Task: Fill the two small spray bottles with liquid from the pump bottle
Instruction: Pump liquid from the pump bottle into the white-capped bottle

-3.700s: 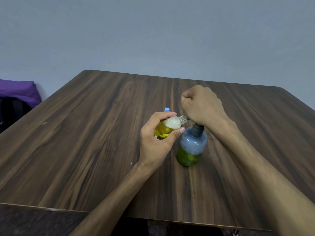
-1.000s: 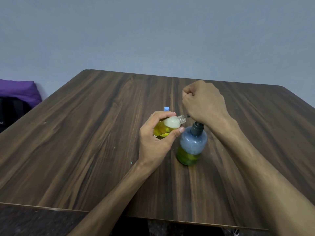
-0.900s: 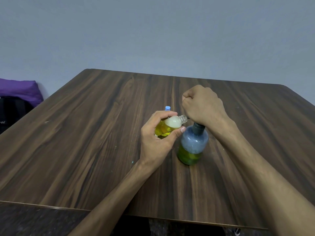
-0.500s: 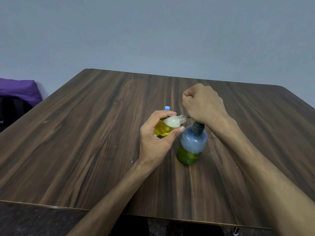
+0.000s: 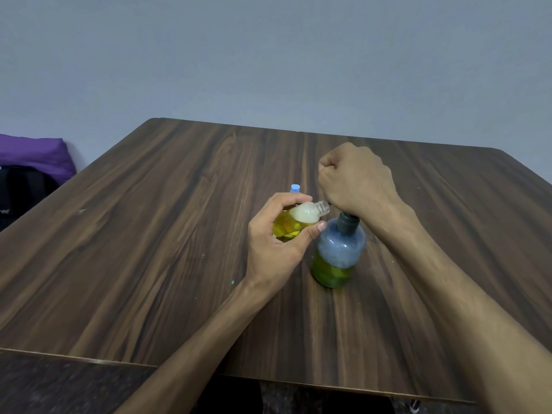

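While tilted in the pinching left hand (image 5: 276, 249), small bottle (image 5: 298, 221) beside fisted right hand (image 5: 355, 180) atop pump bottle (image 5: 339, 252).

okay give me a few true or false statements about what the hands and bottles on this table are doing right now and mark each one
1. The left hand holds a small open bottle tilted, its neck toward the pump bottle. True.
2. The right hand lies flat on the table. False: it is a fist on top of the pump bottle's head.
3. The pump bottle lies on its side. False: it stands upright on the table.
4. The pump bottle holds green-yellow liquid only in its lower part. True.
5. A light blue cap shows just behind the left hand. True.
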Demonstrator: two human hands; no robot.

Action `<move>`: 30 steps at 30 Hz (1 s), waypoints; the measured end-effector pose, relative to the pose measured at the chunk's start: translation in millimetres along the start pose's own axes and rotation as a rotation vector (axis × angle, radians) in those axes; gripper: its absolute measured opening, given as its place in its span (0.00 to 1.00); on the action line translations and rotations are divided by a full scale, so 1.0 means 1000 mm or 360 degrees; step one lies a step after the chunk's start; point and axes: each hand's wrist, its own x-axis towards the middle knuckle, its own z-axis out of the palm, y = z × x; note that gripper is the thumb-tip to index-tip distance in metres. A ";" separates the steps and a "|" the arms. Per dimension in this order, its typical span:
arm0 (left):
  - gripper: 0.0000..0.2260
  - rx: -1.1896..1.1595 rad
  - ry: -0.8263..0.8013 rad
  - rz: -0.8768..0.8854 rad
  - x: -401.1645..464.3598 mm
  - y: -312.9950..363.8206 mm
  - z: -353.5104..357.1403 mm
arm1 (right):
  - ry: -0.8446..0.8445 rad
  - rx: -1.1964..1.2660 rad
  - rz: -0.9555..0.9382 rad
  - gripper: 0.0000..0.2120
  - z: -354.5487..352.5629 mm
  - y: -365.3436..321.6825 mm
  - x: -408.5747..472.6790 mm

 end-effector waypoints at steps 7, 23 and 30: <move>0.15 -0.0002 0.0013 -0.0005 0.001 -0.002 0.000 | 0.0034 0.0044 -0.0005 0.09 -0.004 0.002 0.000; 0.15 -0.0028 0.0023 -0.0037 -0.001 0.000 -0.001 | 0.0055 0.0067 -0.0023 0.11 -0.001 0.004 0.001; 0.15 -0.0042 0.0014 -0.0031 -0.002 0.002 -0.002 | 0.0051 0.0047 0.0012 0.10 -0.001 0.004 -0.003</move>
